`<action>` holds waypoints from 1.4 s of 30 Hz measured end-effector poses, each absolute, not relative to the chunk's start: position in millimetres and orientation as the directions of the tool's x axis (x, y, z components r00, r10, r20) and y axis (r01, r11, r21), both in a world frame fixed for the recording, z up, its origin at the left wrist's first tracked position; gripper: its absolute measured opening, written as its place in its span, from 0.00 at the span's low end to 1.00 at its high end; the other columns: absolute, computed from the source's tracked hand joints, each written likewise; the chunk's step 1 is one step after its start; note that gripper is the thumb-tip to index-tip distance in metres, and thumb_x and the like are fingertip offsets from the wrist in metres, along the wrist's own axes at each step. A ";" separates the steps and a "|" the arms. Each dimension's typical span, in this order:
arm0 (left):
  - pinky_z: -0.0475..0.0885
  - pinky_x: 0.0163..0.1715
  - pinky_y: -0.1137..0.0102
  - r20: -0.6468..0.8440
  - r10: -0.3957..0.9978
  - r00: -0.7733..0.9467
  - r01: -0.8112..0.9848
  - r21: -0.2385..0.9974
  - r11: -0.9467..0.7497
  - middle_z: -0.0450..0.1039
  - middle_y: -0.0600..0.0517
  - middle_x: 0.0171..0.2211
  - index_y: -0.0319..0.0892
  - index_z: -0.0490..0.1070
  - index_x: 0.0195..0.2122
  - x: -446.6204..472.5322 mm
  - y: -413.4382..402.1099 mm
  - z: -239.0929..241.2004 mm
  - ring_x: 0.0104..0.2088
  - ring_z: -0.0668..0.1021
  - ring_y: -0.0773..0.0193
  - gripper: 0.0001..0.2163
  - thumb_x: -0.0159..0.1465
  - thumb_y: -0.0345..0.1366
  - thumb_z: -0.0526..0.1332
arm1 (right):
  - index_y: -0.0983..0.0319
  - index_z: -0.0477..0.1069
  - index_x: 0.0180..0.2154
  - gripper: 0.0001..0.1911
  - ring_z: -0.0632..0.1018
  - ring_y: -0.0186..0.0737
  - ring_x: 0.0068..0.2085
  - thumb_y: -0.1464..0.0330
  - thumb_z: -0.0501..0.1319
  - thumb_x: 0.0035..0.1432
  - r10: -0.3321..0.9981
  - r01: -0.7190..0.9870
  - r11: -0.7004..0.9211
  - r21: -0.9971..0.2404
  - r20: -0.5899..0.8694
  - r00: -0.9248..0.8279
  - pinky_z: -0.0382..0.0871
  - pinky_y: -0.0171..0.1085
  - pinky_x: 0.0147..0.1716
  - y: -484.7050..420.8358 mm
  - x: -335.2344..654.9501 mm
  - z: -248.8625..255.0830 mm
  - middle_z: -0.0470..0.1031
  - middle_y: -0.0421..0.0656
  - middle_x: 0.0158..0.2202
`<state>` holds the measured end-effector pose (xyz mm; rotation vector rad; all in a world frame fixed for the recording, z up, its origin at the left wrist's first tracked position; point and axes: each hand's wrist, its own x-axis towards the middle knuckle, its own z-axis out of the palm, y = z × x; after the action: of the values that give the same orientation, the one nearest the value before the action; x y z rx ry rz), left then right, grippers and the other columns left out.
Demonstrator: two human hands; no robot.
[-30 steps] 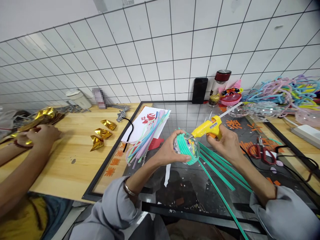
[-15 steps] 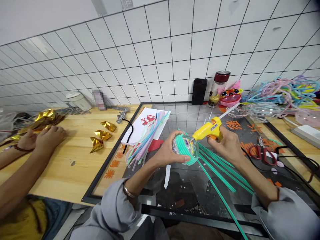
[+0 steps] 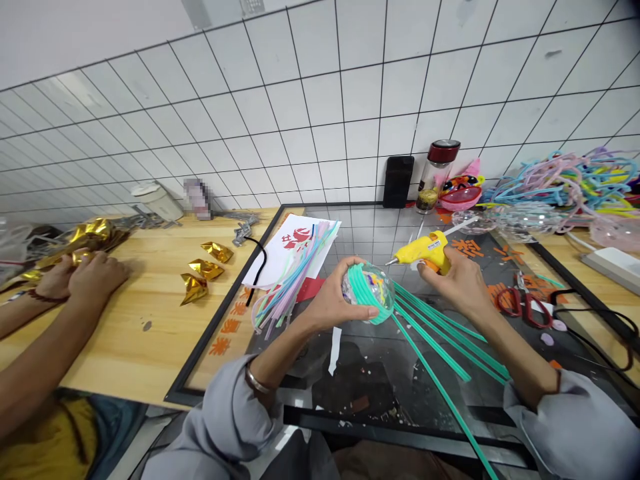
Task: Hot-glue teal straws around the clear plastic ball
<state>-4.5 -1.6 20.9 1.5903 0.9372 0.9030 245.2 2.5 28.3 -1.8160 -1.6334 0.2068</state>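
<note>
A clear plastic ball (image 3: pixel 384 283), partly wrapped in green strips, sits in my left hand (image 3: pixel 333 293), fingers and thumb around it. Colourful bits show inside the ball. Closed on a yellow hot glue gun (image 3: pixel 419 251) is my right hand (image 3: pixel 463 283); a white glue stick (image 3: pixel 461 225) sticks out of its back end. The nozzle points left, a little above and apart from the ball. Long green strips (image 3: pixel 435 347) trail from beside the ball towards the lower right, passing under my right forearm.
Pastel strips (image 3: pixel 295 277) lie across white paper (image 3: pixel 267 257). Red-handled scissors (image 3: pixel 527 308) rest at right, near a black cord. A phone (image 3: pixel 399 181) and a glass bottle (image 3: pixel 434 180) stand by the wall. Left are gold foil pieces (image 3: pixel 206 269) and a co-worker's hands (image 3: pixel 95 277).
My right hand has drawn the glue gun away from the ball, up and to the right, so the nozzle now stands clear. My left hand has barely moved with the ball.
</note>
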 end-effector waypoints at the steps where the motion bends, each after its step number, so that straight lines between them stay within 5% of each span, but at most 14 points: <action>1: 0.70 0.47 0.65 0.104 0.908 0.406 0.152 0.972 -0.180 0.68 0.48 0.49 0.43 0.60 0.53 -4.6 -1.9 20.7 0.46 0.73 0.56 0.39 0.41 0.41 0.75 | 0.56 0.59 0.24 0.16 0.67 0.39 0.23 0.52 0.56 0.46 0.932 0.828 -0.009 -0.561 0.296 0.211 0.56 0.36 0.24 4.1 247.2 27.5 0.66 0.39 0.19; 13: 0.68 0.54 0.58 0.269 0.907 0.324 0.309 0.876 -0.370 0.67 0.44 0.53 0.43 0.62 0.54 -2.8 -2.2 19.7 0.52 0.73 0.49 0.37 0.43 0.40 0.74 | 0.63 0.69 0.32 0.15 0.74 0.44 0.29 0.57 0.56 0.53 0.948 0.946 -0.135 -0.295 0.239 0.210 0.54 0.37 0.25 21.4 263.3 -13.3 0.75 0.50 0.30; 17: 0.69 0.54 0.57 0.258 0.915 0.311 0.315 0.880 -0.356 0.68 0.45 0.53 0.43 0.62 0.54 -3.1 -2.8 20.8 0.52 0.73 0.49 0.37 0.43 0.39 0.74 | 0.61 0.66 0.29 0.16 0.71 0.42 0.25 0.54 0.54 0.53 0.936 0.931 -0.138 -0.338 0.262 0.234 0.54 0.37 0.24 22.0 263.0 -11.5 0.72 0.45 0.24; 22: 0.71 0.51 0.59 0.226 0.925 0.305 0.252 0.918 -0.307 0.69 0.45 0.51 0.43 0.61 0.54 -4.8 -1.3 17.9 0.50 0.74 0.51 0.38 0.42 0.39 0.75 | 0.57 0.62 0.26 0.19 0.69 0.40 0.22 0.48 0.57 0.48 0.883 0.784 -0.004 -0.621 0.365 0.294 0.59 0.37 0.23 8.6 250.3 8.1 0.69 0.40 0.20; 27: 0.73 0.45 0.61 0.196 0.920 0.339 0.097 0.966 -0.241 0.69 0.47 0.48 0.44 0.59 0.55 -5.0 0.1 15.8 0.45 0.75 0.55 0.41 0.42 0.40 0.75 | 0.58 0.65 0.27 0.18 0.72 0.42 0.22 0.51 0.62 0.42 0.866 0.640 0.011 -0.768 0.328 0.379 0.64 0.39 0.22 -5.8 235.7 15.8 0.72 0.41 0.20; 42: 0.71 0.52 0.59 0.259 0.884 0.389 0.031 0.956 -0.293 0.68 0.45 0.54 0.45 0.59 0.55 -5.9 -2.4 13.8 0.54 0.73 0.50 0.40 0.42 0.40 0.76 | 0.57 0.61 0.17 0.15 0.70 0.40 0.19 0.54 0.59 0.41 0.847 0.730 0.009 -0.683 0.394 0.358 0.60 0.37 0.21 -11.2 232.2 26.0 0.64 0.40 0.13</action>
<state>-5.9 -2.4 13.8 1.6414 0.8236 1.0613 232.2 -11.2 26.0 -1.7459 -1.4013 0.1669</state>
